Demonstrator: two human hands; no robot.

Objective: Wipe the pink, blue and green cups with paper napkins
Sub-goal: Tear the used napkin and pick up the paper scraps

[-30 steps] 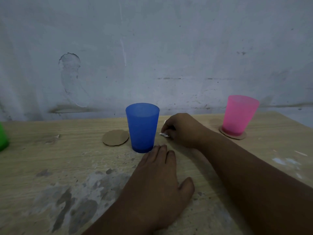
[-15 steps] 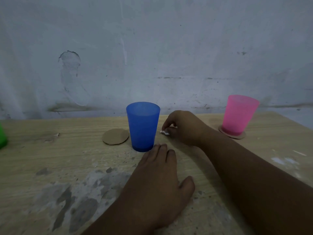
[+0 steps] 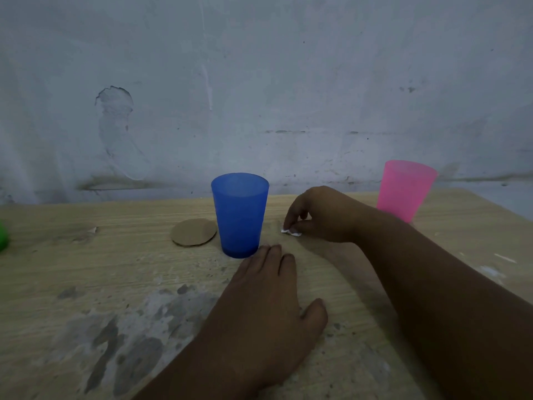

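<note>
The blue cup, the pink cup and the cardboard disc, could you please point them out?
blue cup [image 3: 240, 217]: head view, middle of its side wall.
pink cup [image 3: 405, 189]: head view, middle of its side wall.
cardboard disc [image 3: 193, 232]: head view, centre of its top face.

Far left of my left hand [image 3: 265, 307], the green cup [image 3: 2, 238] is cut by the view's edge to a sliver. The napkin scrap [image 3: 290, 232] pinched in my right hand [image 3: 323, 216] is mostly covered by my fingertips. My right wrist hides part of the foot of the pink cup [image 3: 403, 189].
</note>
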